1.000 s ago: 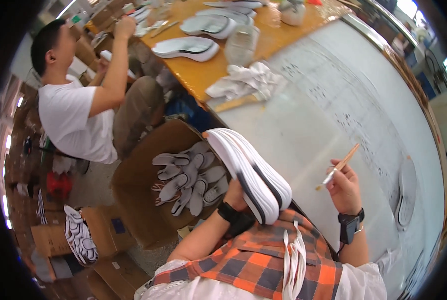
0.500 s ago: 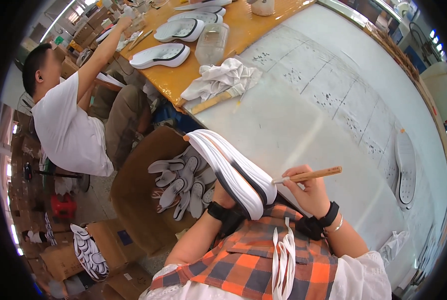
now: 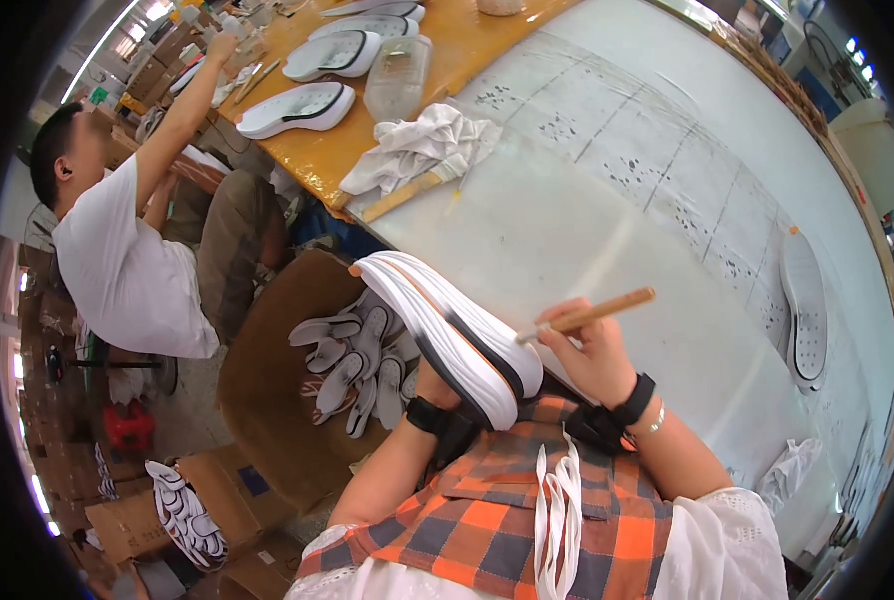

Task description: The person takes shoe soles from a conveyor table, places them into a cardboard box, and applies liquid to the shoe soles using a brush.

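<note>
My left hand (image 3: 435,385) is closed round the underside of a white shoe sole (image 3: 392,283), partly hidden by it. The sole has ridged side walls with black and orange bands along its middle, and it slants from far left to near right. In my right hand (image 3: 597,355) I pinch a brush (image 3: 607,308) by its wooden handle. The brush tip touches the sole's right side, towards its near end. Below the sole, a cardboard box (image 3: 257,400) holds several white and grey soles (image 3: 342,380).
A pale worktable (image 3: 567,240) lies ahead, with one sole (image 3: 805,310) at its right. A crumpled cloth (image 3: 422,148), a plastic jar (image 3: 398,80) and several soles (image 3: 297,108) lie near or on the yellow table (image 3: 317,160). A seated co-worker (image 3: 132,240) reaches across at left.
The brush tip has slid a little along the sole's right side, away from its near end. The whole view has shifted slightly. My left hand still grips the sole.
</note>
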The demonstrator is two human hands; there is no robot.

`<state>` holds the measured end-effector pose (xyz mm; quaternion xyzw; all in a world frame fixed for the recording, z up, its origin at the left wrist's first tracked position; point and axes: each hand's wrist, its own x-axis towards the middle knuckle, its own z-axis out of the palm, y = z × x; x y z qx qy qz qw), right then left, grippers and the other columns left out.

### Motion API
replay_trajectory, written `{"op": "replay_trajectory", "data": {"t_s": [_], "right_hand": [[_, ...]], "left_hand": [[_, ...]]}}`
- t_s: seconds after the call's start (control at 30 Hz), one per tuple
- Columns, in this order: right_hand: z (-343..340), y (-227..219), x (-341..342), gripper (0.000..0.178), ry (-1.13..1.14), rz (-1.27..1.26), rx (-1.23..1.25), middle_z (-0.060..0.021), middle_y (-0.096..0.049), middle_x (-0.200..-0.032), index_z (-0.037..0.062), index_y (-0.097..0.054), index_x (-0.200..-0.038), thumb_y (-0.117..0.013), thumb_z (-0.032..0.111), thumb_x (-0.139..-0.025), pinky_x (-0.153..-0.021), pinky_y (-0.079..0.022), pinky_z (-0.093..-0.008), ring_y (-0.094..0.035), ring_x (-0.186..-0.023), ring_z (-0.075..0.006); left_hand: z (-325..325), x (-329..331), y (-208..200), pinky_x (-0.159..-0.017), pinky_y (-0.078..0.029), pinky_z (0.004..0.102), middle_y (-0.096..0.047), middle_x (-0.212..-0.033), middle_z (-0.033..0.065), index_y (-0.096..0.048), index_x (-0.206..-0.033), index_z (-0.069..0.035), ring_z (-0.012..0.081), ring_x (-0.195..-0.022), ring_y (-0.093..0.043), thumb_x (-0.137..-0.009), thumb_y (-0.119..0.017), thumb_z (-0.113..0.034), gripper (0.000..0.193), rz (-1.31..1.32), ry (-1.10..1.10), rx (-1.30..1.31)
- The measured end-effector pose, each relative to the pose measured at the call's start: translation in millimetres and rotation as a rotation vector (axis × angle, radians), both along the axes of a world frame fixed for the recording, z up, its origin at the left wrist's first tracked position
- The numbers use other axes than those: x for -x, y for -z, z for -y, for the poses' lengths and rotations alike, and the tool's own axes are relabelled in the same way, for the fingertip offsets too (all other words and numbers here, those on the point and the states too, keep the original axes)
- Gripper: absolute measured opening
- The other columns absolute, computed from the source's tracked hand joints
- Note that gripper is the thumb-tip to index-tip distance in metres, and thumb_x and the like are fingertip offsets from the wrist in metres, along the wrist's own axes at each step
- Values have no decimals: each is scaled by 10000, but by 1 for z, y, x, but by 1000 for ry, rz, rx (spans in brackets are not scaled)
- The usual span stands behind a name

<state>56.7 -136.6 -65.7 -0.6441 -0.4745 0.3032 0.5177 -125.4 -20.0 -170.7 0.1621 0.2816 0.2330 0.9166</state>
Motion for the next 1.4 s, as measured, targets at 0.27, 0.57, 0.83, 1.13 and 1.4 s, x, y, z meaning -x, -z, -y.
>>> {"op": "replay_trajectory", "data": {"t_s": [0.27,0.57,0.83,1.13,1.4], "right_hand": [[-9,6,2,133,76,-113,11,-105,-604,-750,-34,-549,-899,-608,32,-800,-641,-497,-263,-616,-710,-159],[-7,-6,-23,169,174,-278,-11,-32,-570,-671,-7,-495,-839,-616,111,-835,-507,-477,-211,-586,-586,-88],[-20,14,-13,201,127,-442,190,-42,-548,-638,8,-464,-817,-579,166,-863,-432,-451,-214,-566,-499,-94],[-40,21,-23,202,20,-371,270,-35,-547,-643,-2,-490,-815,-568,177,-866,-441,-451,-236,-575,-503,-110],[-48,15,-27,211,-137,-449,246,-34,-565,-670,2,-502,-814,-553,198,-879,-475,-458,-229,-578,-535,-100]], "left_hand": [[0,-10,-5,-812,-500,336,-586,-1039,94,-497,-1125,-19,210,-931,-585,-882,-535,-324,392,-23,-57,-30],[-3,-12,8,-836,-496,373,-585,-1054,116,-491,-1133,-17,237,-940,-589,-862,-559,-343,430,123,-87,57],[0,-6,8,-846,-487,364,-583,-1049,110,-487,-1136,-16,232,-951,-580,-896,-500,-347,410,30,-76,-31],[1,-12,-9,-866,-471,384,-565,-1096,130,-480,-1153,-24,256,-985,-561,-919,-441,-362,413,31,-31,11],[2,-7,5,-903,-440,436,-548,-1141,150,-473,-1175,-23,295,-1028,-539,-916,-423,-392,453,173,38,73]]}}
